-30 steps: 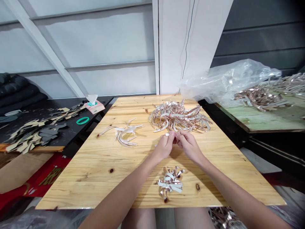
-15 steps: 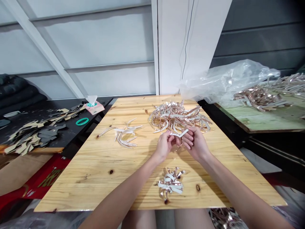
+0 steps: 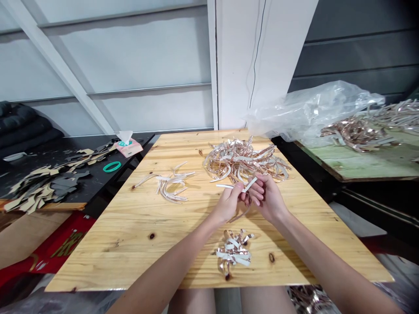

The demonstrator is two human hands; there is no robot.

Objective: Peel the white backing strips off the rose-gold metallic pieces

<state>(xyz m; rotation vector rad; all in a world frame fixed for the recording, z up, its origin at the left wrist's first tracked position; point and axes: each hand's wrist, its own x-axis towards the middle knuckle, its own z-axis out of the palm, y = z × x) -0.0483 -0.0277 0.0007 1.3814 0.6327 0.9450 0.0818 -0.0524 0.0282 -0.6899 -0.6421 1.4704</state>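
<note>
My left hand [image 3: 229,203] pinches a thin white strip [image 3: 224,186], whose end sticks out to the left past the thumb. Close beside it, my right hand [image 3: 266,195] grips a white strip piece [image 3: 250,184] between thumb and fingers. Whether both pieces are one strip cannot be seen between the fingers. A strip also hangs below the hands. Just beyond them lies a large tangled pile of shiny rose-gold and white strips [image 3: 245,159]. A looser bunch of strips [image 3: 172,187] rests to the left, and a small heap of short pieces [image 3: 234,253] sits nearer me.
The wooden table [image 3: 131,261] spans the middle. On a black table at left are a tissue pack [image 3: 129,148], a green ring [image 3: 111,166] and dark and beige scraps [image 3: 65,185]. At right, clear plastic [image 3: 314,111] and more strips [image 3: 356,133] lie on a greenish board [image 3: 343,165].
My left hand has shifted slightly down along the strip, and more of the white end now shows to its left. A strip now hangs lower beneath the hands.
</note>
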